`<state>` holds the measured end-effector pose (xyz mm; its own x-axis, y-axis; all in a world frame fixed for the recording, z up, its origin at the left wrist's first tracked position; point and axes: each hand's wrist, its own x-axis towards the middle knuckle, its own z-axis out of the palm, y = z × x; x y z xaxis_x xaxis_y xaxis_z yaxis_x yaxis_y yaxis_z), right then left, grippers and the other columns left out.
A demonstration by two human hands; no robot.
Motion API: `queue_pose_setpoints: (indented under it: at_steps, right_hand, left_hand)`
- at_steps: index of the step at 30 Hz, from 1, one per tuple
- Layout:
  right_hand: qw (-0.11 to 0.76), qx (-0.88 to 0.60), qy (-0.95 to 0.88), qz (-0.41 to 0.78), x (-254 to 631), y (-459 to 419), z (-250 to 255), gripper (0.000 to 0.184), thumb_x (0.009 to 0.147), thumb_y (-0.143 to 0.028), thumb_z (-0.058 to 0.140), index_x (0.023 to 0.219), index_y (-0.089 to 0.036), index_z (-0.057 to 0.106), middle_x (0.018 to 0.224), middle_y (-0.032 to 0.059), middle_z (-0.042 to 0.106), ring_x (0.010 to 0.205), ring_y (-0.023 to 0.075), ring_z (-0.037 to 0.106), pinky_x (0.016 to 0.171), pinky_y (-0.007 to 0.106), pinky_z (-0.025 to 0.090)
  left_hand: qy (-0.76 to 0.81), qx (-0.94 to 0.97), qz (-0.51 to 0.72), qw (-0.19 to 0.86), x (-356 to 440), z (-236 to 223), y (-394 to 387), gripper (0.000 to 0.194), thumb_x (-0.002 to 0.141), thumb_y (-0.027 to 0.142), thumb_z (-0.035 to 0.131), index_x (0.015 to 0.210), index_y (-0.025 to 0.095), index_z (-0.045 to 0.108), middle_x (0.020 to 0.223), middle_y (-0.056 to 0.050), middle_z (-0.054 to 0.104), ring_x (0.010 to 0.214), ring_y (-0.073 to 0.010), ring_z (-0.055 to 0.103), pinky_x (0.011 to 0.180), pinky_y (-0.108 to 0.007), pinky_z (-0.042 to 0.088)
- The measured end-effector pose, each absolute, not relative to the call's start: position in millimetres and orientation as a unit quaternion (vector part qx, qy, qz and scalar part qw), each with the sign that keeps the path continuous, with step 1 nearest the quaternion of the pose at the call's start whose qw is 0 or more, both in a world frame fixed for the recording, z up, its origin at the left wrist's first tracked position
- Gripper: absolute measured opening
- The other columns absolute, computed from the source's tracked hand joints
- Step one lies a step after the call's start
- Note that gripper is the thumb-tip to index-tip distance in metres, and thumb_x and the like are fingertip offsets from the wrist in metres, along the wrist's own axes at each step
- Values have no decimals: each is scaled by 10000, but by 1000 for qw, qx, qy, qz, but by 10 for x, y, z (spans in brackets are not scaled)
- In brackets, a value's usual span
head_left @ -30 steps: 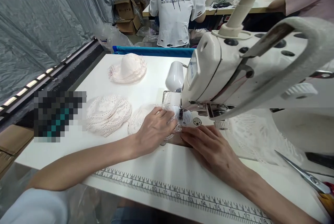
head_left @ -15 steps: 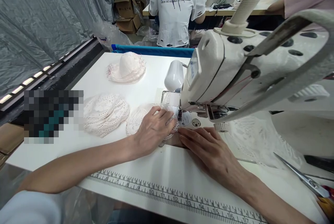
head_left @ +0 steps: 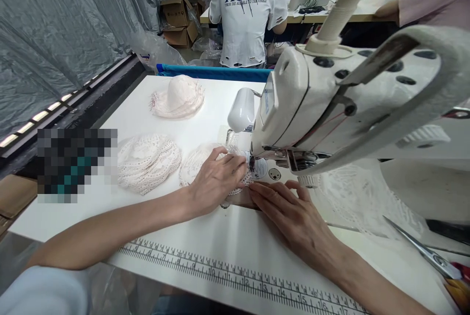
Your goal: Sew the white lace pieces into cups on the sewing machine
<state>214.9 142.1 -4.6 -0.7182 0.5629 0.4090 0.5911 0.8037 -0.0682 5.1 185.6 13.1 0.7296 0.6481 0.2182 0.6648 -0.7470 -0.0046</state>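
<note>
Under the needle area of a white sewing machine (head_left: 290, 94) lies a piece of white lace fabric (head_left: 196, 162), its scalloped edge by the presser foot. My left hand (head_left: 220, 178) is closed on this lace just left of the foot, with curled fingers hiding part of it. My right hand (head_left: 290, 209) rests on the machine bed to the right, its fingers drawn together and the front ones pinching the lace edge near the foot. A gathered lace bundle (head_left: 147, 163) lies to the left of my left hand. Farther back sits a pale cup-shaped fabric piece (head_left: 178, 95).
Scissors (head_left: 429, 251) lie at the right, blades pointing toward the machine. More white lace (head_left: 360, 197) is spread beside the machine bed. A printed ruler (head_left: 227, 276) runs along the table's front edge. A person in a white shirt (head_left: 249, 21) sits beyond the table.
The view has shifted slightly, so the machine appears a little lower and more to the left. Both hands keep their hold beside the presser foot, with barely any movement of the lace.
</note>
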Motion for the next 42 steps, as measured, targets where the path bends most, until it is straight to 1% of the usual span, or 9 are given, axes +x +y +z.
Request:
queue_pose_setpoints:
  at_steps: [6, 10, 14, 16, 20, 25, 33, 39, 42]
  right_hand:
    - [216, -336, -915, -58, 2123, 1431, -103, 330, 906, -32, 375, 1140, -107, 596, 1219, 142, 610, 977, 248, 571, 815, 448, 358]
    - [214, -346, -911, -67, 2121, 1446, -124, 341, 880, -12, 411, 1139, -123, 602, 1246, 124, 596, 944, 233, 583, 781, 423, 369]
    - [214, -347, -910, -70, 2124, 1444, -125, 335, 874, -15, 432, 1148, -113, 598, 1251, 118, 594, 969, 242, 579, 779, 420, 374]
    - [216, -347, -910, -68, 2126, 1438, -117, 341, 881, -17, 416, 1149, -118, 601, 1246, 118, 597, 983, 246, 574, 785, 427, 379]
    - [224, -342, -911, -57, 2130, 1424, -95, 340, 902, -30, 375, 1140, -109, 606, 1244, 120, 598, 982, 245, 569, 766, 426, 385]
    - [223, -343, -912, -40, 2138, 1410, -82, 315, 916, -33, 375, 1124, -92, 604, 1237, 117, 604, 961, 231, 581, 802, 425, 362]
    - [235, -343, -908, -42, 2137, 1403, -85, 298, 902, -25, 399, 1077, -114, 623, 1185, 125, 631, 962, 232, 588, 814, 416, 356]
    - [244, -344, -906, -39, 2120, 1399, -73, 296, 896, -19, 401, 1065, -120, 621, 1160, 119, 643, 957, 233, 591, 819, 424, 349]
    - [240, -347, -906, -31, 2117, 1396, -68, 296, 904, -22, 386, 1065, -118, 615, 1156, 122, 643, 959, 229, 589, 812, 418, 342]
  left_hand:
    - [-318, -935, -154, 17, 41, 31, 2045, 182, 904, 91, 380, 1056, 140, 466, 1071, -47, 599, 933, -122, 585, 1032, -390, 261]
    - [-308, -940, -149, 1, 32, -9, 2138, 155, 908, 120, 367, 1013, 144, 479, 1019, -40, 606, 892, -124, 592, 1050, -407, 251]
    - [-305, -940, -153, -4, 36, 32, 2112, 176, 903, 99, 373, 1029, 148, 486, 1042, -48, 608, 859, -111, 587, 1048, -394, 256]
    - [-313, -937, -152, 7, 59, 76, 2043, 206, 901, 69, 352, 1014, 150, 503, 1051, -58, 609, 871, -112, 583, 1032, -391, 272]
    - [-320, -936, -141, 47, 121, 143, 1865, 258, 896, 17, 333, 952, 137, 554, 1025, -68, 631, 907, -132, 584, 947, -360, 338]
    - [-295, -939, -157, 79, 137, 137, 1756, 236, 887, 13, 388, 974, 110, 585, 986, -71, 657, 807, -118, 590, 913, -338, 372]
    - [-297, -937, -173, 64, 131, 127, 1743, 240, 905, 34, 389, 996, 135, 587, 948, -40, 671, 865, -121, 607, 905, -337, 399]
    - [-298, -933, -183, 88, 142, 103, 1728, 252, 905, 17, 382, 1047, 102, 572, 969, -50, 681, 863, -107, 610, 908, -317, 405]
    - [-295, -933, -186, 89, 144, 81, 1711, 236, 906, 23, 395, 1021, 98, 587, 993, -55, 680, 923, -119, 602, 924, -321, 386]
